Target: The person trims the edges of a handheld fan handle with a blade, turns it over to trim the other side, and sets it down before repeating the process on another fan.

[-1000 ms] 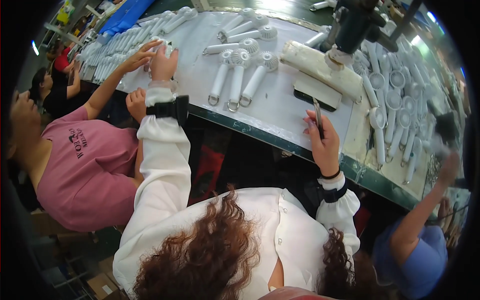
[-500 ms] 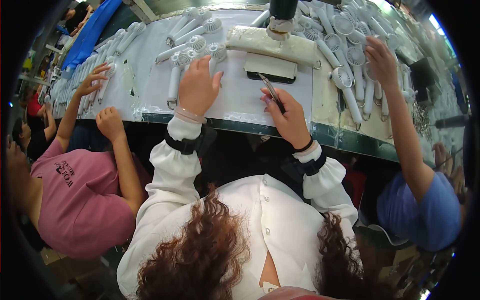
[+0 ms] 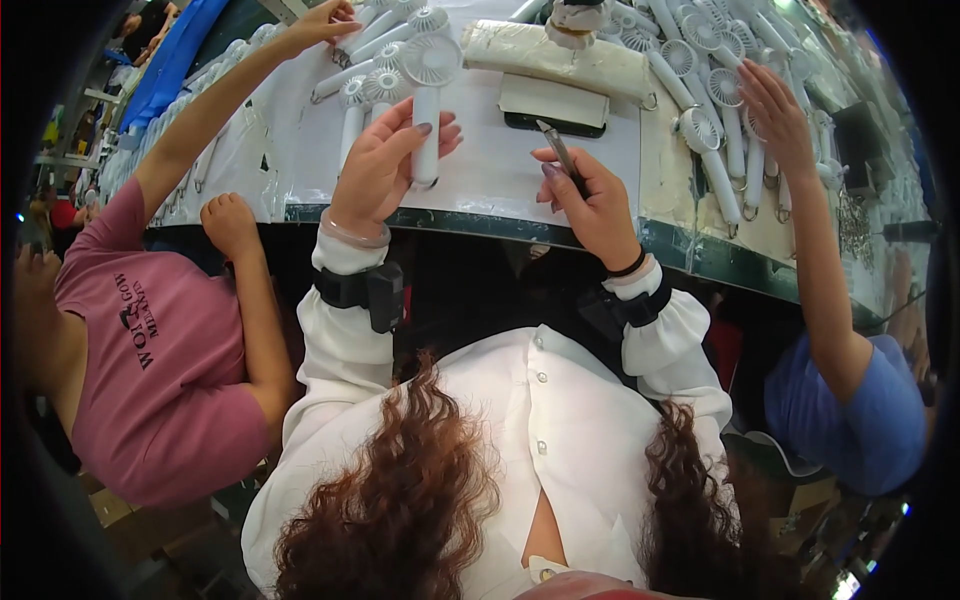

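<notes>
My left hand (image 3: pixel 372 172) is closed around the handle of a white handheld fan (image 3: pixel 427 108). Its round slatted head points away from me, and a small ring shows at the handle's bottom end. My right hand (image 3: pixel 600 208) grips a slim tool (image 3: pixel 559 152) with a pointed metal tip and a dark grip; its exact kind is unclear. Beyond the tool lies a dark flat object (image 3: pixel 556 125) with a pale block (image 3: pixel 553 99) on it. Several more white fans (image 3: pixel 383 86) lie just past my left hand.
A long wrapped pad (image 3: pixel 556 62) crosses the table (image 3: pixel 470 185) behind the block. Fans are heaped at the right (image 3: pixel 706 140), where a co-worker's hand (image 3: pixel 778 118) reaches in. At the left, another co-worker's arm (image 3: pixel 225 100) stretches over the table toward the far fans.
My left hand has picked up a fan from the group and drawn it nearer. My right hand keeps the tool. The left co-worker's arm has reached farther across the table.
</notes>
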The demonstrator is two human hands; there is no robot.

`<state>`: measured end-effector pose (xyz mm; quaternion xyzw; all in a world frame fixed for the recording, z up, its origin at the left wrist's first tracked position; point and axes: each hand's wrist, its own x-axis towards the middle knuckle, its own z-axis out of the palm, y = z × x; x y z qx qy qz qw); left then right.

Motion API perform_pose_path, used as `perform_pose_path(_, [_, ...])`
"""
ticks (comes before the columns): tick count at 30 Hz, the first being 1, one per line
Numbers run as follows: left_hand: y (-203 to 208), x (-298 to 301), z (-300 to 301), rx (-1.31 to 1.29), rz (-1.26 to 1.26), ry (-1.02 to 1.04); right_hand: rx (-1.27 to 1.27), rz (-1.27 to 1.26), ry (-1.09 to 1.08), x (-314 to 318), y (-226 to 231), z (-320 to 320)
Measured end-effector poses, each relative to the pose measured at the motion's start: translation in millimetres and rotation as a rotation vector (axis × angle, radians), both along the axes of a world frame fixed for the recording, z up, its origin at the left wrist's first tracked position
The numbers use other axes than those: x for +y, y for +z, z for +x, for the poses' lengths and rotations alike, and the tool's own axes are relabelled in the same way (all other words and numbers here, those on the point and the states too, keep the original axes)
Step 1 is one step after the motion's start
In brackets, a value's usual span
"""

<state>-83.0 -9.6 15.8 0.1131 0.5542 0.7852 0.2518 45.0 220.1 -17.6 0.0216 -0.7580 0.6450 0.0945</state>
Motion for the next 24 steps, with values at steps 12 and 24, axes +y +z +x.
perform_pose_path(12, [-4.8,46.4,19.0,-0.062,0.427,-0.189,0.104,-0.207,0.19,-5.7,-9.4,-5.4])
perform_pose_path(24, [-39.4,60.4,27.2,0.175,0.064,-0.153,0.089,-0.236,-0.224,1.4,-13.1,-11.2])
